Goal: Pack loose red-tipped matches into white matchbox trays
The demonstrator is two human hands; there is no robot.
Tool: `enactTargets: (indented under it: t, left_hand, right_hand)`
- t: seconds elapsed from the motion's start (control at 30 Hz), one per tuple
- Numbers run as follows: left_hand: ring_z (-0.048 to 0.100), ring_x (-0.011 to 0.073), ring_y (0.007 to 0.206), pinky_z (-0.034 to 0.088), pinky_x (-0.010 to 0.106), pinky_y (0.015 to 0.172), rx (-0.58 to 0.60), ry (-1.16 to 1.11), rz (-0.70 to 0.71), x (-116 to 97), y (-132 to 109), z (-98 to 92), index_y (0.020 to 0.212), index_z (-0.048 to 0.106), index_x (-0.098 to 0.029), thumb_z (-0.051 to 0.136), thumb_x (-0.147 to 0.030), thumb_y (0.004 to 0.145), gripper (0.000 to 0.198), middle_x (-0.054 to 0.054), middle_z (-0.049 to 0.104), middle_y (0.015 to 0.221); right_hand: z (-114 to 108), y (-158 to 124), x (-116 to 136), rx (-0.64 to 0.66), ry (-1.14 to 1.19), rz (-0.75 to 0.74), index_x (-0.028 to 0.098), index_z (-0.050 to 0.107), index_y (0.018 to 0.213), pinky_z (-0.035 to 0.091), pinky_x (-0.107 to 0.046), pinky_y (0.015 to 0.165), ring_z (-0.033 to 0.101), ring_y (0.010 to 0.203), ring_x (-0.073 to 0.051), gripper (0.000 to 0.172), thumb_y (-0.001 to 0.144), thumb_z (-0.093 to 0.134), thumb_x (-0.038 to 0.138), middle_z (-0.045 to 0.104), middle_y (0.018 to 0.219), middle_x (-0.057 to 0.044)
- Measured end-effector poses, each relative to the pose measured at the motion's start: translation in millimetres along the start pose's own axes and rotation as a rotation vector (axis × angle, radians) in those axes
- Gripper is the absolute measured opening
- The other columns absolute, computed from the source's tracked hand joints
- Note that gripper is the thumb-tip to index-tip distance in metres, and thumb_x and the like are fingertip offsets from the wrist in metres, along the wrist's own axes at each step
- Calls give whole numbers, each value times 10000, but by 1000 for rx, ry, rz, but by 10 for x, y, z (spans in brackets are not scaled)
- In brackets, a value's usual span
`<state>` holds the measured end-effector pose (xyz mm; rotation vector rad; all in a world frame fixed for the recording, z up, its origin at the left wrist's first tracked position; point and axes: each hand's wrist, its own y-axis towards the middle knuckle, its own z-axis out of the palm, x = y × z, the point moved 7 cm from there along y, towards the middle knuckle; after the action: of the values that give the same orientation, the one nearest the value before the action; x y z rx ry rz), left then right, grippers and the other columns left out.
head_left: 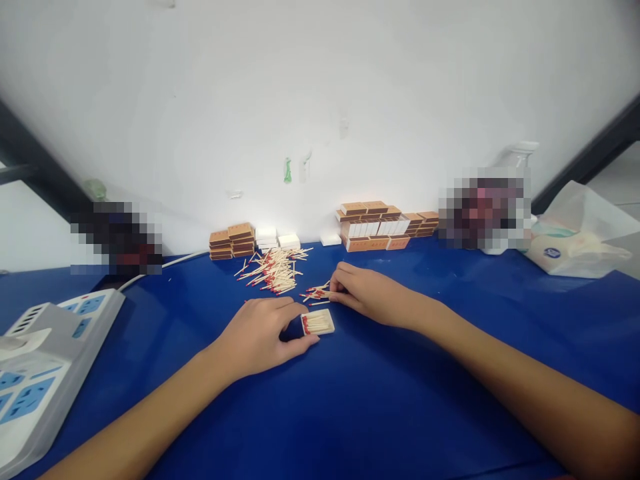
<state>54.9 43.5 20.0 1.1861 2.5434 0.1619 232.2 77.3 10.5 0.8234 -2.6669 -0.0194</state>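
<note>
Lightly held between the thumb and fingers of the left hand [263, 333] is a small, white, open rectangular tray [333, 321], resting on the dark blue table covering [320, 413]. Across from it, the fingertips of the right hand [367, 293] are bunched down at the edge of a small cluster of loose wooden matches [315, 293], just beyond the tray; whether they pinch one cannot be told.

The tray looks well on its way to full: pale red-tipped matchsticks [316, 325] lie side by side in it, heads toward the left hand. How many more would fit is not clear, and no cover is on it.

Plenty is left loose. Besides the small cluster, a large tangled heap of red-headed matchsticks [275, 270] spreads beyond the tray and to its left. Farther beyond, near the wall, sit stacked white rectangular pieces [267, 238] and a lone flat white piece [330, 239]; their insides are hidden.

As for what seems finished, a short stack of brown cardboard matchboxes [231, 241] stands far beyond the tray to its left, and a larger brown-and-white pile of matchboxes [377, 244] beyond it to its right. Both look neatly arranged, though whether those boxes are filled does not show.
</note>
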Motion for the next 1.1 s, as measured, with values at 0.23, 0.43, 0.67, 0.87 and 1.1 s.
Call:
enactTargets:
  t: [0.23, 0.43, 0.67, 0.87, 1.1]
  left_hand:
    - [603, 151, 641, 393, 278, 596, -23, 10, 1, 28, 8, 21, 1122, 736, -214, 655, -499, 960, 337, -2, 679, 791]
    - [601, 150, 635, 392, 274, 601, -48, 8, 11, 34, -6, 11, 1099, 737, -219, 656, -496, 961, 319, -5, 675, 771]
    - [606, 151, 640, 399, 279, 600, -47, 16, -2, 63, -1, -8, 1096, 739, -218, 658, -492, 961, 316, -9, 676, 770]
    - [610, 157, 649, 410, 286, 591, -86, 39, -19, 98, 9, -26, 1072, 736, -213, 690, -460, 944, 282, -8, 675, 770]
    - [664, 233, 905, 538, 376, 792, -193, 90, 25, 73, 6, -89, 1047, 729, -193, 703, -434, 942, 264, 49, 721, 950]
  right_hand:
    - [5, 42, 165, -64, -309, -75, 159, 638, 979, 421, -298, 719, 629, 853, -185, 199, 1082, 503, 263, 661, 1009, -78]
    - [71, 53, 131, -68, -415, -84, 150, 634, 998, 403, -301, 680, 638, 837, -188, 178, 1084, 506, 238, 663, 1032, -86]
    - [63, 27, 44, -110, -417, -95, 149, 627, 1025, 402, -301, 657, 645, 832, -189, 161, 1083, 511, 245, 655, 1050, -83]
    - [-88, 13, -2, -149, -407, -58, 138, 623, 1020, 411, -300, 658, 647, 841, -193, 208, 1095, 482, 272, 659, 1040, -93]
    - [-161, -11, 116, -193, -308, -115, 152, 608, 1018, 431, -292, 665, 630, 799, -171, 199, 1099, 456, 250, 658, 1029, -81]
